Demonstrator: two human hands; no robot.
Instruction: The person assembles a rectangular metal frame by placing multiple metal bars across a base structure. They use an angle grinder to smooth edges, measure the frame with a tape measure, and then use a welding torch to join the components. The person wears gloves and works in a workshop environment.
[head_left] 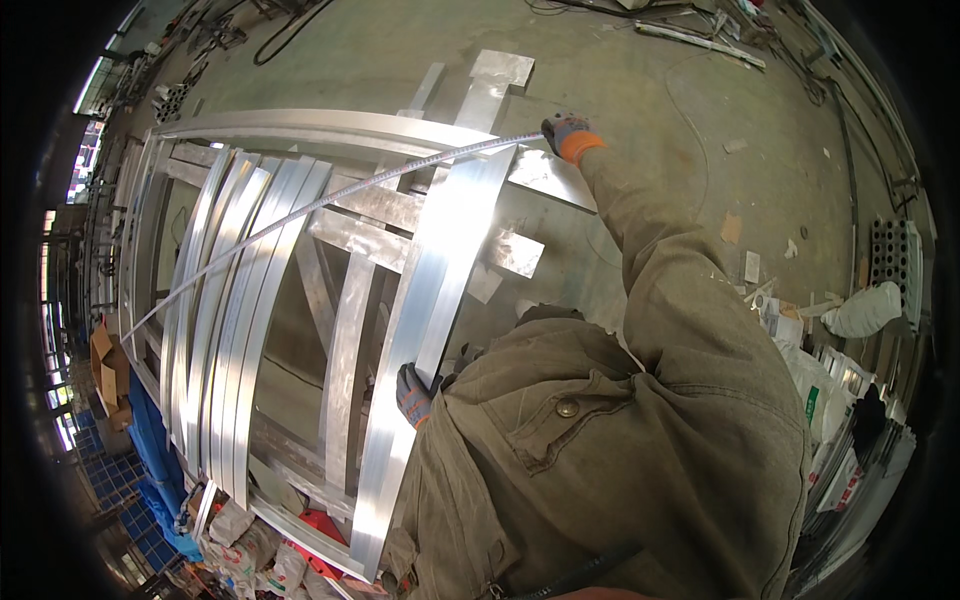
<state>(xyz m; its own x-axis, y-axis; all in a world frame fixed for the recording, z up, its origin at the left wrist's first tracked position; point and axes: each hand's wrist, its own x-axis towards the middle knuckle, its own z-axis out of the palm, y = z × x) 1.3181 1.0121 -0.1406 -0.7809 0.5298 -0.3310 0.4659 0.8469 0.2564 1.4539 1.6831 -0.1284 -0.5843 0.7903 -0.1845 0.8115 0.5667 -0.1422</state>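
My right hand [569,137], in a grey and orange glove, is closed around the end of a long tape measure [380,180]. Its blade stretches leftward across the metal pieces to the frame's far left side. Whatever case the tape has is hidden or too small to make out. Closer to my body, my left hand [412,396], gloved alike, grips the edge of a wide, shiny aluminium profile [440,260]. That profile lies along the near side of a metal frame stand [350,340]. Left of it, several narrower aluminium profiles [240,330] lie side by side on the stand.
A flat metal plate [518,253] juts from the stand near my right arm. Cardboard [108,365] and a blue sheet [150,440] are at the left; bags [235,525] lie below the stand. At right are a white sack [862,310] and stacked profiles [860,490].
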